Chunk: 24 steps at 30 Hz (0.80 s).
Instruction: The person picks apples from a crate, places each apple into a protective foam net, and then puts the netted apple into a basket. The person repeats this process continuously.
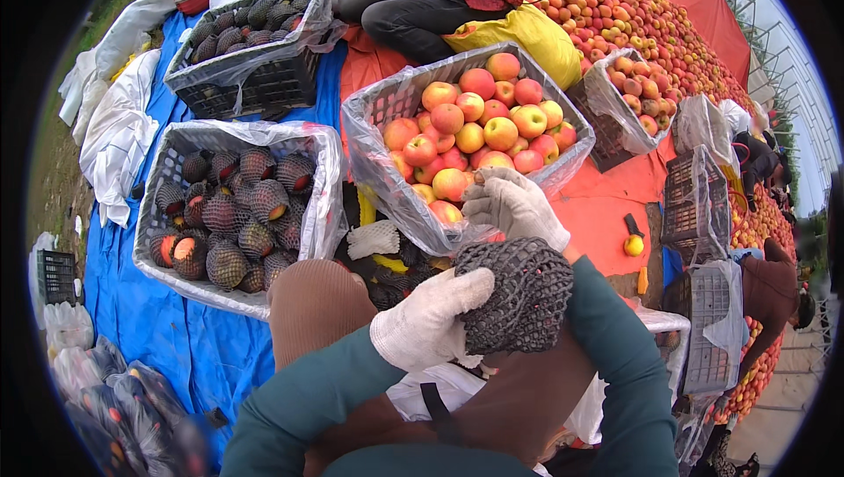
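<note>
From here, the L hand grips a wad of black nets; the R hand is by the bare apples in the mid crate (can't tell if it's closed on one). Netted apples approx. fill the L crate, so that's mostly done; plenty bare ones left, incl. the heap behind.

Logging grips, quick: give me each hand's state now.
Left hand: closed on a bundle of black foam-net sleeves.
Right hand: beside the crated apples; open or closed cannot be told.
</note>
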Motion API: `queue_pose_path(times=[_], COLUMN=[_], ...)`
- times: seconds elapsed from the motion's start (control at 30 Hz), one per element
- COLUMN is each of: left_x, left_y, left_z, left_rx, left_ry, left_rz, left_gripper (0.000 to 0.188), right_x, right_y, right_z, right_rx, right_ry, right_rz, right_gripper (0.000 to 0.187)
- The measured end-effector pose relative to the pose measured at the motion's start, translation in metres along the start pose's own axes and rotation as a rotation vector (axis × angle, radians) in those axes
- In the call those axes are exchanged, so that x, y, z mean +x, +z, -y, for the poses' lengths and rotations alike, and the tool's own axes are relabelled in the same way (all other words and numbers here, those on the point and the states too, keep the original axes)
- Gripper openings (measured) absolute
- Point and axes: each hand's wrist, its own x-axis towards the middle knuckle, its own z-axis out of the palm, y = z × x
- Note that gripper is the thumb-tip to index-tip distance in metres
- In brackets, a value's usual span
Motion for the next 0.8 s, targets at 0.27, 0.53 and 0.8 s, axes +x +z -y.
queue_pose_path(times=[0.27, 0.53, 0.8], left_x=[0.005, 0.017, 0.022], left_y=[-0.008, -0.011, -0.023], left_z=[-0.033, -0.053, -0.020], left_rx=[0.351, 0.920, 1.730], left_ry=[-0.002, 0.506, 0.684], left_rz=[-0.080, -0.570, -0.534], left_gripper=[0.037, 0.039, 0.058], right_x=[0.139, 0.115, -0.039], right_y=[-0.052, -0.053, 0.033], right_z=[-0.067, -0.008, 0.027], right_rx=[-1.928, -1.100, -0.419], right_ry=[-0.156, -0.015, -0.121], right_rz=[0.058, -0.071, 0.143], right_gripper=[0.051, 0.051, 0.050])
